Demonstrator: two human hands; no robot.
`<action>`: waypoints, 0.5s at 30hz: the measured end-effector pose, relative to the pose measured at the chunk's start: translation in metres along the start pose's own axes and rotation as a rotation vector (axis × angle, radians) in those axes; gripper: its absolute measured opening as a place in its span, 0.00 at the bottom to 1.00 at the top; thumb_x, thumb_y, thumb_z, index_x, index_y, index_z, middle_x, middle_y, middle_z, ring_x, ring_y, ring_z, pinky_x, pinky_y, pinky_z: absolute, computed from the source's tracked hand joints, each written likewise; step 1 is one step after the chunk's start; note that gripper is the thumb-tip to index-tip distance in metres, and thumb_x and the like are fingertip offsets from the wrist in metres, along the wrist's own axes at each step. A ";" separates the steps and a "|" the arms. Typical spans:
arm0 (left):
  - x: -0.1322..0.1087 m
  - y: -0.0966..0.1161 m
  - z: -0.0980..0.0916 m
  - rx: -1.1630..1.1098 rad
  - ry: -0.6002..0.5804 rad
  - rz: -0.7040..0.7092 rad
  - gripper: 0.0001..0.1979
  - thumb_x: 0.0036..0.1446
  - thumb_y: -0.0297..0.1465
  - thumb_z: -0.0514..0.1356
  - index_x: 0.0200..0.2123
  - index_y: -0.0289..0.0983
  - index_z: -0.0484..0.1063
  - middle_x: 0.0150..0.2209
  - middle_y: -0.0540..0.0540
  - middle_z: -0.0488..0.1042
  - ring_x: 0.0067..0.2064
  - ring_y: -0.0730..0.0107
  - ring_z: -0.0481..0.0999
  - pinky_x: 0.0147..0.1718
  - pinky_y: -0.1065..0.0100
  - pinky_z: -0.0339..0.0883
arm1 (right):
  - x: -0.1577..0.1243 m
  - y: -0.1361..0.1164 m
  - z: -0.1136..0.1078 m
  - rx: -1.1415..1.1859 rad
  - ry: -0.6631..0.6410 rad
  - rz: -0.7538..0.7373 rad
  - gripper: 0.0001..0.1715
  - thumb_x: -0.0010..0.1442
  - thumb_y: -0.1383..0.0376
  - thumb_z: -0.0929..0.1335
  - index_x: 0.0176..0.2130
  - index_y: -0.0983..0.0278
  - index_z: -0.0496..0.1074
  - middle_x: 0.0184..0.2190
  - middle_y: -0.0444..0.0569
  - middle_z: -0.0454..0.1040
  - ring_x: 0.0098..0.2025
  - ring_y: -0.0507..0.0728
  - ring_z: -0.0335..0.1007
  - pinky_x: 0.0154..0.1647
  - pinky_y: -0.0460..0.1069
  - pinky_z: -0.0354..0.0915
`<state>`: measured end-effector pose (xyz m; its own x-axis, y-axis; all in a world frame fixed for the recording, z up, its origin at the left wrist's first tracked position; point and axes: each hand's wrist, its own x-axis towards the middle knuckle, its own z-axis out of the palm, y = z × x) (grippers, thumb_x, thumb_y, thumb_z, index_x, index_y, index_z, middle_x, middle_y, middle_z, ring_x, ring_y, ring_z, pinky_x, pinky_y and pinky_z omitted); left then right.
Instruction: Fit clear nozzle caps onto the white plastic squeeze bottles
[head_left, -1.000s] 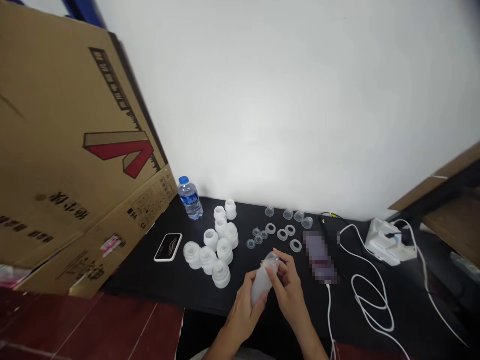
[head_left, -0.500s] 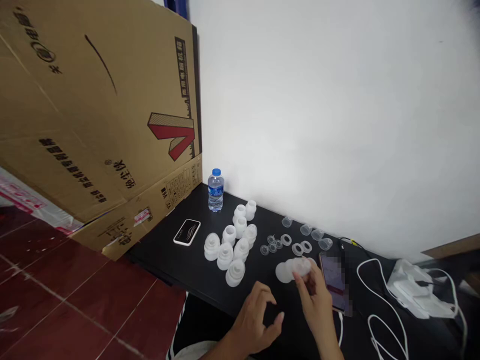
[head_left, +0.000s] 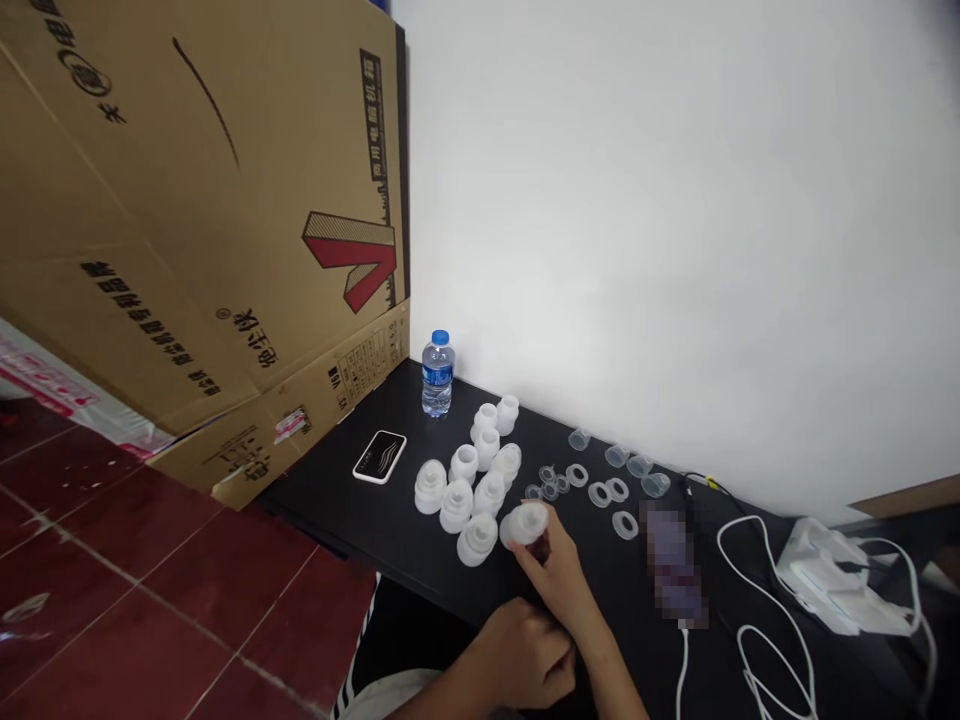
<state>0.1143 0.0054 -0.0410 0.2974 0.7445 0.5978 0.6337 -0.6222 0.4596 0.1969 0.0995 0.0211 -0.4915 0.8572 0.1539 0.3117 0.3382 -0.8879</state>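
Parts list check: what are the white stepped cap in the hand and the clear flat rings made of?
The frosted white stepped cap in the right hand looks like matte translucent plastic or silicone; light passes through its wall. The clear flat ring looks like transparent silicone or plastic, with a faint sheen.

The right hand [head_left: 553, 568] pinches a frosted cap [head_left: 527, 524] just beside a cluster of white caps [head_left: 465, 500] on the black tabletop [head_left: 315, 510]; the left hand [head_left: 519, 655] curls lower, near the tabletop's front edge.

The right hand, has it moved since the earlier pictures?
Yes, the right hand has moved left, closer to the water bottle.
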 end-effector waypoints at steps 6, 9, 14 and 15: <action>0.002 0.002 -0.006 0.001 0.000 -0.018 0.11 0.54 0.24 0.64 0.25 0.41 0.66 0.20 0.53 0.73 0.20 0.71 0.72 0.21 0.64 0.53 | 0.003 0.026 -0.018 -0.043 -0.092 -0.059 0.38 0.71 0.66 0.67 0.76 0.55 0.60 0.56 0.54 0.80 0.42 0.58 0.79 0.45 0.55 0.80; 0.004 0.003 -0.010 0.000 0.016 -0.036 0.13 0.55 0.23 0.62 0.25 0.41 0.63 0.21 0.53 0.71 0.20 0.72 0.70 0.22 0.63 0.50 | 0.017 0.050 -0.048 -0.394 0.203 -0.129 0.28 0.74 0.66 0.61 0.70 0.59 0.69 0.57 0.60 0.79 0.50 0.65 0.78 0.52 0.62 0.77; 0.006 0.005 -0.014 -0.002 0.000 -0.064 0.14 0.59 0.22 0.60 0.26 0.42 0.61 0.22 0.53 0.70 0.22 0.71 0.72 0.23 0.64 0.51 | 0.044 0.061 -0.079 -0.994 0.359 -0.115 0.20 0.75 0.66 0.64 0.58 0.64 0.80 0.47 0.63 0.77 0.46 0.71 0.70 0.51 0.65 0.71; 0.006 0.005 -0.014 -0.002 -0.010 -0.070 0.14 0.60 0.22 0.60 0.27 0.42 0.60 0.22 0.53 0.71 0.22 0.71 0.72 0.24 0.64 0.51 | 0.046 0.059 -0.080 -1.049 0.351 -0.107 0.17 0.74 0.66 0.65 0.55 0.63 0.81 0.45 0.62 0.77 0.45 0.70 0.69 0.49 0.64 0.70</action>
<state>0.1092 0.0032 -0.0256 0.2591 0.7887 0.5575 0.6519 -0.5687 0.5016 0.2580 0.1900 0.0105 -0.3516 0.8102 0.4691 0.8962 0.4361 -0.0814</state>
